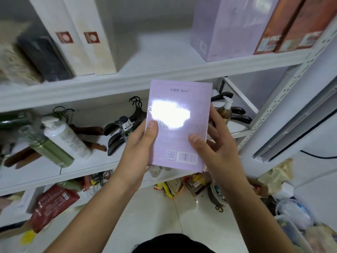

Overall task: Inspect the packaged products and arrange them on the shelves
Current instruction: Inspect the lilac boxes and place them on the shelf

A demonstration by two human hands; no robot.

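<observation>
A flat lilac box (177,143) wrapped in glossy film is held up in front of the white shelves, its back with a barcode and a QR code facing me. My left hand (140,145) grips its left edge, thumb on the face. My right hand (213,145) grips the right edge, thumb on the face and fingers behind. A bright glare covers the middle of the box. On the upper shelf (160,70) stands a larger lilac box (224,28), with a bare gap to its left.
The upper shelf also carries two white boxes (80,39), a black box (45,59) and two brown-red boxes (293,24). The middle shelf holds lying bottles (60,141), black hangers (125,128) and a pump bottle (225,110). Packets and bags (52,203) clutter the floor.
</observation>
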